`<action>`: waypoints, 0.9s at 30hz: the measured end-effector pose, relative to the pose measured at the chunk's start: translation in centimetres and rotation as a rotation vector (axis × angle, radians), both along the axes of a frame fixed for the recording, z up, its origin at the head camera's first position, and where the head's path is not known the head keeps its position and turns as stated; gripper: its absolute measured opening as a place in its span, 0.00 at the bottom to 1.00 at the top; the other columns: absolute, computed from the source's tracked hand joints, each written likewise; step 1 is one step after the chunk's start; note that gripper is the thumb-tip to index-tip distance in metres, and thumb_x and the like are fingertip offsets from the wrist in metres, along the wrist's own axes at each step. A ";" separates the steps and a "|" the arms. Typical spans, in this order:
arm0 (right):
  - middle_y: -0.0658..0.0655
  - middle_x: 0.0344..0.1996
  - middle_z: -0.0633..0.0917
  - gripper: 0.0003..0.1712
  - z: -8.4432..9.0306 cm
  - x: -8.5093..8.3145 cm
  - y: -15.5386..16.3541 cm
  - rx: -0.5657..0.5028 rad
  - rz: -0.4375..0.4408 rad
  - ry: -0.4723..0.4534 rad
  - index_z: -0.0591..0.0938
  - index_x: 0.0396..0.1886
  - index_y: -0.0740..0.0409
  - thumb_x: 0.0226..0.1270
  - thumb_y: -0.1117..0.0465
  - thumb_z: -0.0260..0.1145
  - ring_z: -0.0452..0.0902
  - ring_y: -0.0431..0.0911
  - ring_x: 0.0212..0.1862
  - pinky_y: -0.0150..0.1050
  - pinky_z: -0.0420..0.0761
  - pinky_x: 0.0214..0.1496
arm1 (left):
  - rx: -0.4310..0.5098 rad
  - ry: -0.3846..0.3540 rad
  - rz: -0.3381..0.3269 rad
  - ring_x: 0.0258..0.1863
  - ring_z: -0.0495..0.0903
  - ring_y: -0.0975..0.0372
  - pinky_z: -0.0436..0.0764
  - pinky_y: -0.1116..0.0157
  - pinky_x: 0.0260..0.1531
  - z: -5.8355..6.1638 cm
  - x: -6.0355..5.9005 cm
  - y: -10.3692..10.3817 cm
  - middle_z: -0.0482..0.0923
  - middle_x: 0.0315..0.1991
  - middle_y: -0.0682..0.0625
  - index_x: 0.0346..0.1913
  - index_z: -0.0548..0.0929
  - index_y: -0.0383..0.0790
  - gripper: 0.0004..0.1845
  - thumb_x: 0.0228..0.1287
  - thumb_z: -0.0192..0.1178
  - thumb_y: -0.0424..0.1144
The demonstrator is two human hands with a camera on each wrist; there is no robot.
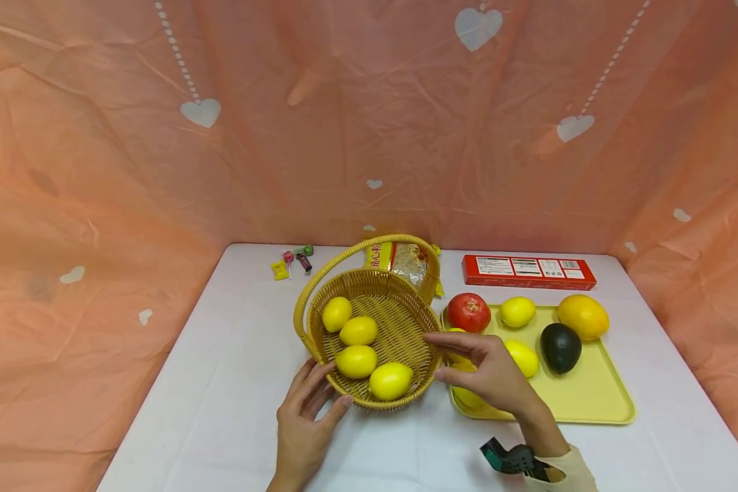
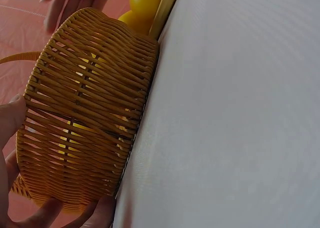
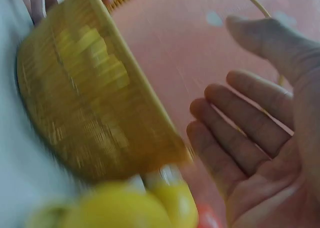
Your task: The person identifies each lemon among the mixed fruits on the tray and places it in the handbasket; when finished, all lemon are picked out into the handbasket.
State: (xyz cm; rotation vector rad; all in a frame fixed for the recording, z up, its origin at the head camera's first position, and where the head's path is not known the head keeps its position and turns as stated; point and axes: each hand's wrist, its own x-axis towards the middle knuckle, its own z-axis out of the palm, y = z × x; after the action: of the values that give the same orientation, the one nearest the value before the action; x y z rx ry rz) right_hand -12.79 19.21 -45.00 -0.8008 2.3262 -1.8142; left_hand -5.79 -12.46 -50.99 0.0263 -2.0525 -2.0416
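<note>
A round wicker basket (image 1: 400, 321) with an arched handle stands on the table, its inside facing me. Several yellow lemons (image 1: 390, 381) lie along its left and near side. My left hand (image 1: 307, 417) holds the basket at its near left, with fingers at the rim and thumb along the near edge. In the left wrist view, fingertips (image 2: 47, 210) of that hand lie against the woven wall (image 2: 90, 113). My right hand (image 1: 492, 369) hovers by the basket's right rim, holding nothing, with fingers extended and thumb apart. It partly hides yellow fruit on the tray behind it.
To the right, a yellow tray (image 1: 596, 403) bears lemons (image 1: 518, 311), a dark avocado (image 1: 561, 348), an orange-yellow mango (image 1: 583, 317) and a red round fruit (image 1: 469, 312). Behind are a red box (image 1: 529, 272), a food packet (image 1: 406, 260) and small candies (image 1: 304, 262).
</note>
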 end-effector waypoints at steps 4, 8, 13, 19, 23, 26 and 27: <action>0.59 0.64 0.89 0.27 -0.2 0.4 3.6 -0.043 -0.051 -0.003 0.84 0.69 0.67 0.72 0.75 0.73 0.86 0.43 0.66 0.29 0.84 0.72 | -0.005 0.006 -0.001 0.76 0.74 0.52 0.86 0.65 0.68 0.1 0.0 0.0 0.66 0.80 0.37 0.69 0.84 0.32 0.33 0.59 0.79 0.21; 0.48 0.64 0.90 0.27 -0.6 1.3 6.9 -0.047 -0.146 -0.011 0.81 0.70 0.72 0.72 0.79 0.70 0.86 0.37 0.65 0.29 0.87 0.68 | -0.007 0.014 0.002 0.74 0.76 0.55 0.87 0.65 0.67 0.1 0.0 0.0 0.66 0.80 0.35 0.69 0.84 0.32 0.32 0.60 0.78 0.21; 0.42 0.62 0.90 0.27 -1.2 2.4 10.5 -0.020 -0.285 -0.036 0.80 0.70 0.76 0.72 0.80 0.69 0.86 0.34 0.63 0.27 0.89 0.62 | -0.007 0.013 0.006 0.73 0.78 0.57 0.87 0.66 0.66 0.0 0.1 0.0 0.65 0.80 0.34 0.68 0.84 0.30 0.32 0.60 0.78 0.20; 0.39 0.62 0.90 0.28 -1.9 3.1 13.1 0.109 -0.403 -0.036 0.79 0.71 0.73 0.74 0.75 0.72 0.85 0.28 0.62 0.21 0.87 0.61 | 0.001 -0.002 0.002 0.72 0.79 0.62 0.87 0.65 0.67 0.1 0.0 0.0 0.66 0.80 0.36 0.69 0.84 0.32 0.32 0.60 0.78 0.21; 0.39 0.63 0.89 0.28 -2.2 3.1 13.6 0.150 -0.437 -0.050 0.80 0.72 0.71 0.75 0.71 0.73 0.84 0.26 0.62 0.20 0.86 0.61 | -0.005 0.013 0.003 0.71 0.79 0.62 0.88 0.66 0.66 0.0 0.0 0.0 0.66 0.80 0.34 0.68 0.85 0.31 0.31 0.60 0.78 0.21; 0.42 0.64 0.89 0.29 -2.5 2.7 13.4 0.193 -0.447 -0.035 0.81 0.72 0.69 0.74 0.68 0.76 0.83 0.24 0.61 0.18 0.84 0.61 | -0.003 0.025 0.007 0.71 0.79 0.61 0.88 0.66 0.65 -0.1 0.0 0.0 0.66 0.80 0.33 0.68 0.84 0.29 0.31 0.60 0.78 0.20; 0.46 0.64 0.90 0.29 -2.6 2.5 13.2 0.215 -0.457 -0.031 0.82 0.71 0.68 0.73 0.67 0.77 0.82 0.22 0.61 0.17 0.84 0.61 | 0.003 0.027 0.006 0.70 0.80 0.62 0.88 0.66 0.65 -0.1 0.0 0.0 0.66 0.80 0.33 0.68 0.84 0.29 0.31 0.60 0.77 0.20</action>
State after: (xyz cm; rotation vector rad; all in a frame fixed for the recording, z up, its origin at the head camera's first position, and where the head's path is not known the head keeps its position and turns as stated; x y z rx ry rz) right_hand -10.32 32.46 -47.58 -0.2220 2.7903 -1.6491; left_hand -5.76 -12.45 -51.04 0.0058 -2.0309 -2.0303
